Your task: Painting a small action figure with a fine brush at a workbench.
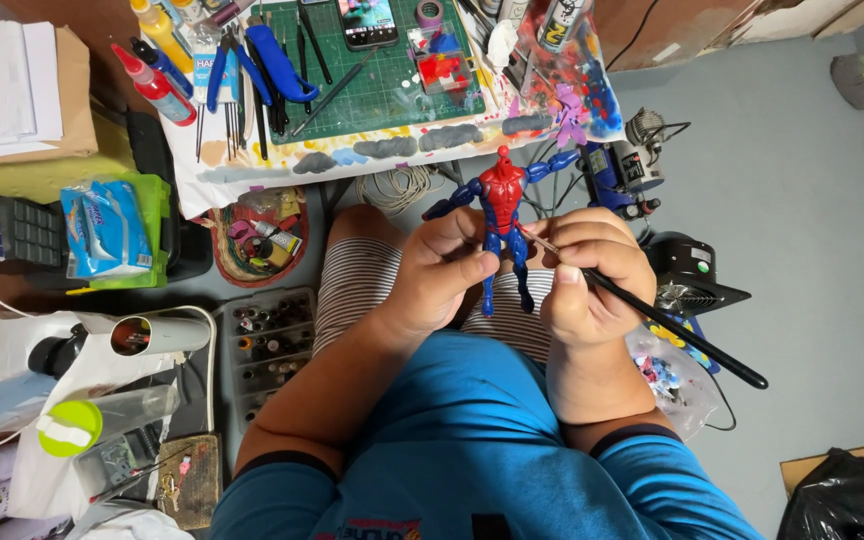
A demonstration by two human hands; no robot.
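Observation:
My left hand [439,272] grips a small red and blue action figure [501,207] by its waist and legs, upright above my lap. The figure's arms spread out to both sides. My right hand [590,272] holds a thin paintbrush [674,328] with a black handle, its tip touching the figure's side near the hip. The brush handle slants down to the right past my wrist. Both hands sit close together over my striped shorts.
A paint-spattered table edge with a green cutting mat [382,80], a phone [367,20], pliers, paint bottles [157,85] and pens lies ahead. On the left floor are a tray of small paint pots [267,345], a basket [257,240], wipes [104,228] and bags. Small motor tools [622,170] sit right.

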